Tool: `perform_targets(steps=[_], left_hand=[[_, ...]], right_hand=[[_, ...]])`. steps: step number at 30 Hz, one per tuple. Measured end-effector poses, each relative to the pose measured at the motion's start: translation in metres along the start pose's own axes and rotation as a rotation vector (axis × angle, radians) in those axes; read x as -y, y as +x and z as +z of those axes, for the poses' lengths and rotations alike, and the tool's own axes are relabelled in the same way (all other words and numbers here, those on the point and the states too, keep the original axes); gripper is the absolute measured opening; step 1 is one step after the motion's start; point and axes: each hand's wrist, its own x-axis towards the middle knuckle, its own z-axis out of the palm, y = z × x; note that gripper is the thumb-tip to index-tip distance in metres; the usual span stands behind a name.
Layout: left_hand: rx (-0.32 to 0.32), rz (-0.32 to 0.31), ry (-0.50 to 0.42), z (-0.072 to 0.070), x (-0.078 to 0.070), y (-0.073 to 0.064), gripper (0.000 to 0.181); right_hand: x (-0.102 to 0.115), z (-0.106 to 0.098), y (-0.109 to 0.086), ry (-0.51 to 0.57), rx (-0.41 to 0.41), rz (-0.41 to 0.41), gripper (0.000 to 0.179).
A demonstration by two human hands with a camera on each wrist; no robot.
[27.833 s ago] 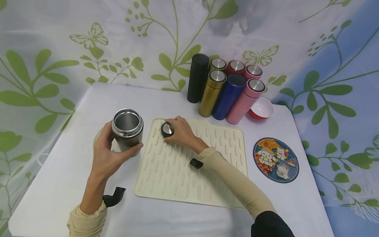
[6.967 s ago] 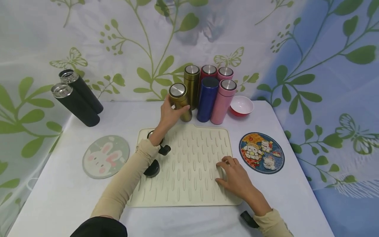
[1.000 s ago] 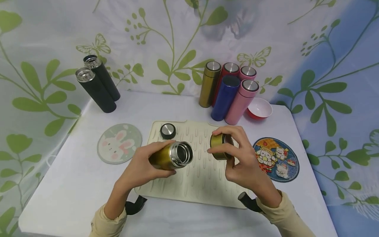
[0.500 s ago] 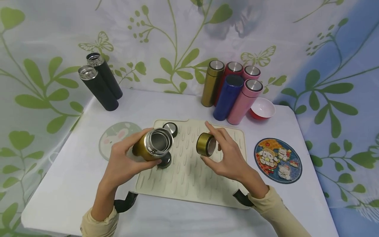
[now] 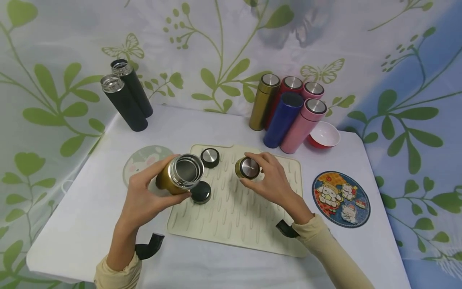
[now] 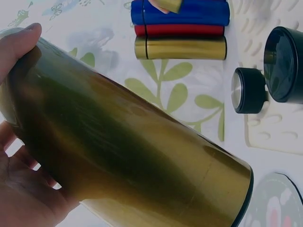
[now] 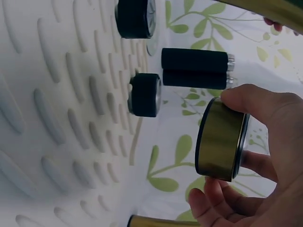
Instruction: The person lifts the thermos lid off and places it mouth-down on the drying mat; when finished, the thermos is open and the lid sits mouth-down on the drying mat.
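My left hand (image 5: 146,196) grips a gold thermos bottle (image 5: 165,180) with its steel mouth uncovered. The bottle tilts, its mouth facing up toward the head camera; in the left wrist view its gold body (image 6: 142,137) fills much of the picture. Between thumb and fingers my right hand (image 5: 272,180) pinches the gold lid (image 5: 249,167), steel top up, above the cream ridged mat (image 5: 231,228). The right wrist view shows the lid (image 7: 220,139) from its side. On the mat's left part lie two black lids, one with a steel top (image 5: 210,157), the other all dark (image 5: 201,192).
Two lidless black bottles (image 5: 126,104) stand at back left. At back right are capped gold (image 5: 261,108), red, blue (image 5: 283,120) and pink (image 5: 301,128) bottles beside a red-and-white bowl (image 5: 325,135). A rabbit coaster (image 5: 135,160) lies left, a cartoon coaster (image 5: 341,199) right.
Seven seconds ago my left hand held the gold bottle, capped, by the group. Over the last second the bottle moved left, and the separate lid turned steel top up and lowered toward the mat.
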Motion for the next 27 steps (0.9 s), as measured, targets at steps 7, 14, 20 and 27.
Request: perform_targets(steps=[7,14,20,27], left_hand=[[-0.034,0.005,0.024,-0.004,0.003,-0.002,0.088],[-0.08,0.043,0.015,-0.007,0.004,-0.003,0.087],[-0.106,0.058,0.01,-0.008,-0.003,-0.002,0.087],[-0.14,0.085,-0.026,-0.007,-0.025,0.005,0.079]], right_hand=[[-0.015,0.022,0.017,0.01,0.06,0.059,0.069],[-0.027,0.042,0.033,-0.031,0.069,0.068,0.061],[-0.037,0.057,0.041,-0.049,0.112,0.105,0.061],[-0.041,0.069,0.044,-0.07,0.152,0.137,0.061]])
